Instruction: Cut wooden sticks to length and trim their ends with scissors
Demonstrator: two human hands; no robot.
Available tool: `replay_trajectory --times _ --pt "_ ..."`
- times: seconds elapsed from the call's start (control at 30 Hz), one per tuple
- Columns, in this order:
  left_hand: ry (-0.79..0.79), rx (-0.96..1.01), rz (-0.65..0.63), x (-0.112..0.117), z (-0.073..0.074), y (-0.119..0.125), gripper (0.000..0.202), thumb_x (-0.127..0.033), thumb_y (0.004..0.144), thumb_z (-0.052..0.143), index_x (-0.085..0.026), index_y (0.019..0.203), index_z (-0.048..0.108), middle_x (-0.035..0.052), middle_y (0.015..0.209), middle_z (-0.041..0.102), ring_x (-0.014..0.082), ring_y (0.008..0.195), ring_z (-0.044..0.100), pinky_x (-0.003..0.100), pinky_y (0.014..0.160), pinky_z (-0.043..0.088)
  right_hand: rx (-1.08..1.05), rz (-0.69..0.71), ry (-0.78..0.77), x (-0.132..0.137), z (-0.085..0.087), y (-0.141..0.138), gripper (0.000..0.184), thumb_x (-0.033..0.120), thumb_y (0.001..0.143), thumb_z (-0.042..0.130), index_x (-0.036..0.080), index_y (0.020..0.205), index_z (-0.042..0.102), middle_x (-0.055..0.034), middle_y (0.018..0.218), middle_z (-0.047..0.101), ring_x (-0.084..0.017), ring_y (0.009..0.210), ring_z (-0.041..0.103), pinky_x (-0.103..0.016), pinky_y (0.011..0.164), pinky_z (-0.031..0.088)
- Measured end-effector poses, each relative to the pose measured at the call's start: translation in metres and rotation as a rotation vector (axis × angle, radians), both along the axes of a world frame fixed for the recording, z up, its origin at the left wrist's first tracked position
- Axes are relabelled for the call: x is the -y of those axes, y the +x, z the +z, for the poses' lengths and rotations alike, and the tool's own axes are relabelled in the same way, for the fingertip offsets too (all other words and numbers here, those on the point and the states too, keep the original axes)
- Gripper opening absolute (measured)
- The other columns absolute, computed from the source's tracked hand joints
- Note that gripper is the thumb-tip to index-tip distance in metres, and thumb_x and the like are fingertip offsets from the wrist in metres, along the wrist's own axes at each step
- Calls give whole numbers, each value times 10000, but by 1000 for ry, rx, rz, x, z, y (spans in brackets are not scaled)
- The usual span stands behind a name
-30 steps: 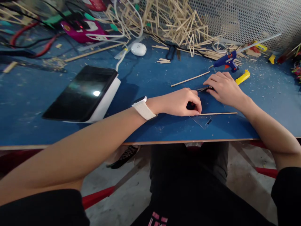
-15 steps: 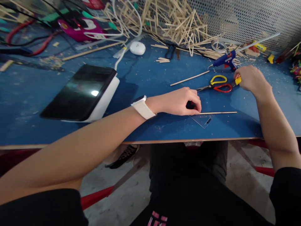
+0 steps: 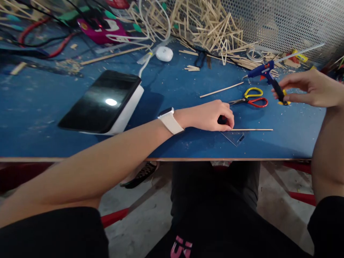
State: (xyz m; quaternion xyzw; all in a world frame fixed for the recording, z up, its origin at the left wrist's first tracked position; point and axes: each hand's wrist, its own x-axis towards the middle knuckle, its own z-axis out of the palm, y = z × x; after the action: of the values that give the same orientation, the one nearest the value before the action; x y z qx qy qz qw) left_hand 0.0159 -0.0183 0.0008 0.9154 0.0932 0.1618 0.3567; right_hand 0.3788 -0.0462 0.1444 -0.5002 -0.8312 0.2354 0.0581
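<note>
Right hand [image 3: 311, 89], right side of frame, pinching a black-and-yellow tool [image 3: 279, 92] between thumb and fingertips; tool tilted, slim dark body with yellow at the lower end, can't tell if it clears the table [image 3: 182, 86]. Left hand [image 3: 217, 116], just right of center, curled palm-down, thumb and finger tips brought together on the left end of a thin wooden stick [image 3: 252, 129]. Stick is pale, straight, lying level across the frame, right end free, left end under the fingers. Clear triangle ruler [image 3: 236, 139] lies flat at the stick's near side, see-through, small dark mark near its right corner. Scissors [image 3: 244, 99] just beyond the left hand, one yellow loop, one red, blades pointing left. Second stick [image 3: 221, 89] above them, slanted. Blue glue gun [image 3: 260, 70], upper right, small red light on, clear glue stick [image 3: 298, 53] in its back end. White rounded case [image 3: 164, 53], top center, contents hidden. Magenta power strip [image 3: 92, 34], upper left, dark plugs in it. Black tablet [image 3: 102, 104], left, screen reflecting a bright spot, propped on a white stand [image 3: 129, 111]. Big tangled stick pile [image 3: 215, 32] along the top.
</note>
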Motion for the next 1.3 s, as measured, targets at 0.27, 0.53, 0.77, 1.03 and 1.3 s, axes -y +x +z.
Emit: replay_trajectory --times 0.27,0.53,0.77,1.03,1.3 --pt "-3 -12 -10 -1 0 -1 166 -311 1068 748 -253 996 887 29 1006 878 254 989 719 392 969 466 -191 426 403 15 -74 -67 357 181 1003 507 279 1044 848 -103 1105 842 -317 1095 765 -586 1091 549" --pt "-35 1 9 2 3 0 159 -279 1047 750 -252 964 882 33 979 877 255 974 745 381 958 510 25 560 493 -1 -117 -70 359 350 1041 457 278 878 768 -69 884 748 -301 954 609 -622 1147 439" --pt "-17 16 14 2 3 0 168 -275 1037 745 -243 949 884 34 954 873 253 958 760 377 940 521 112 526 543 -17 -119 -83 392 352 1067 511 275 725 688 -30 713 617 -271 888 560 -649 1160 447" --pt "-59 22 37 5 1 0 164 -248 1023 742 -231 935 879 25 947 875 221 842 756 373 881 531 183 709 500 -46 -112 -120 349 279 1005 485 281 730 699 -30 706 571 -274 901 584 -651 1130 468" --pt "-64 -10 71 6 1 -2 153 -244 1007 767 -240 943 906 26 953 868 231 882 761 360 875 543 199 680 491 -42 -119 -120 342 282 1019 483 268 755 700 -39 746 609 -284 940 616 -689 1132 456"
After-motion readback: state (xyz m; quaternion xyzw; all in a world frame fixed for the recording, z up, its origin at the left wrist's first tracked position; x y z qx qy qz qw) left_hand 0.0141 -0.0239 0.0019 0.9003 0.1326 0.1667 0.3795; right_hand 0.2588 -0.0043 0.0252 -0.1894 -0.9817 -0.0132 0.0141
